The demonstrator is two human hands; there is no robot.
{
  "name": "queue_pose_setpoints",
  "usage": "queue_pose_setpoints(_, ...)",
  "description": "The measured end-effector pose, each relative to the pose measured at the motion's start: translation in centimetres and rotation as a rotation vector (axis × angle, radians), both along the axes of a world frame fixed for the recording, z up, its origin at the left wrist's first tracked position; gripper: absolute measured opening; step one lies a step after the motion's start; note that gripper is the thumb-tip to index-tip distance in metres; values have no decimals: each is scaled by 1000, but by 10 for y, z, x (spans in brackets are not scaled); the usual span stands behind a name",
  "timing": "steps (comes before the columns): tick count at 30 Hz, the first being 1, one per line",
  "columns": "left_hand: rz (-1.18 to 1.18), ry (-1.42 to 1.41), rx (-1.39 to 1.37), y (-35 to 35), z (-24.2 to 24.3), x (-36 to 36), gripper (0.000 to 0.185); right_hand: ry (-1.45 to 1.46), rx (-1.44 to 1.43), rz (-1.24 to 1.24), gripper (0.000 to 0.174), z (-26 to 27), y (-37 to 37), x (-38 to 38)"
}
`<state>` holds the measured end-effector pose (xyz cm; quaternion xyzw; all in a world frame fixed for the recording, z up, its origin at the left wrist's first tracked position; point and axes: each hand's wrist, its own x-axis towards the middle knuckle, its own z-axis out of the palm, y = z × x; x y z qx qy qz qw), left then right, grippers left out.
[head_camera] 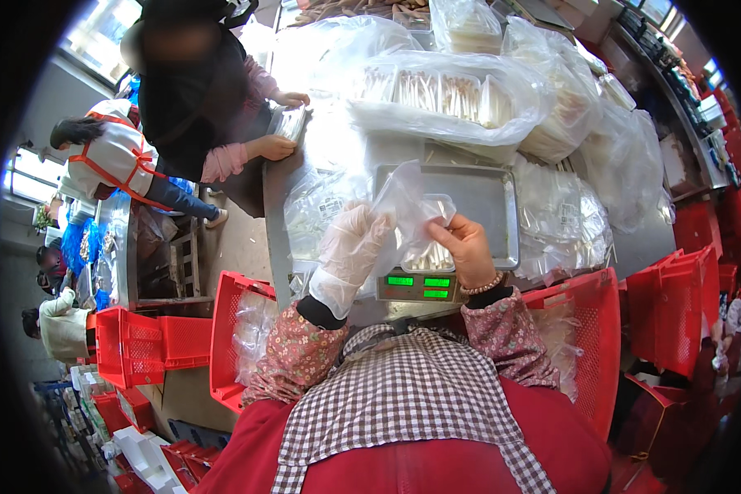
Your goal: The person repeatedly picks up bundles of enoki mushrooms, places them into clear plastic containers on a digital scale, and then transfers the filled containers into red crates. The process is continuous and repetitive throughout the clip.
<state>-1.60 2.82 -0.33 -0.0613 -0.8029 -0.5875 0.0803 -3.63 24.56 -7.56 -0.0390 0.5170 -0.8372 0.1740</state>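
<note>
My left hand, in a translucent disposable glove, pinches one side of a thin clear plastic bag. The bare fingertips of my right hand grip the bag's other side, and a beaded bracelet circles that wrist. Behind and below the bag is a clear plastic tray of pale, thin-stemmed pieces, apparently mushrooms. The bag partly covers it, so I cannot tell whether the tray is inside. Just in front sits a digital scale with lit green displays. A shallow metal tray lies beyond my hands.
Flat plastic bags lie left and right of the metal tray. A large bag holds filled trays behind it. Red crates flank me. At the left table edge, a co-worker's hands hold another tray.
</note>
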Motion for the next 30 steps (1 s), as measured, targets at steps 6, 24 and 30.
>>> queue_pose_setpoints(6, 132, -114, -141, -16, -18, 7, 35, -237, -160, -50, 34, 15, -18, -3)
queue_pose_setpoints(24, 215, -85, -190, 11, 23, 41, 20, -102, -127, 46, 18, 12, -53, 5)
queue_pose_setpoints(30, 37, -204, 240, -8, 8, 33, 13, -336, -346, 168, 18, 23, -32, 0)
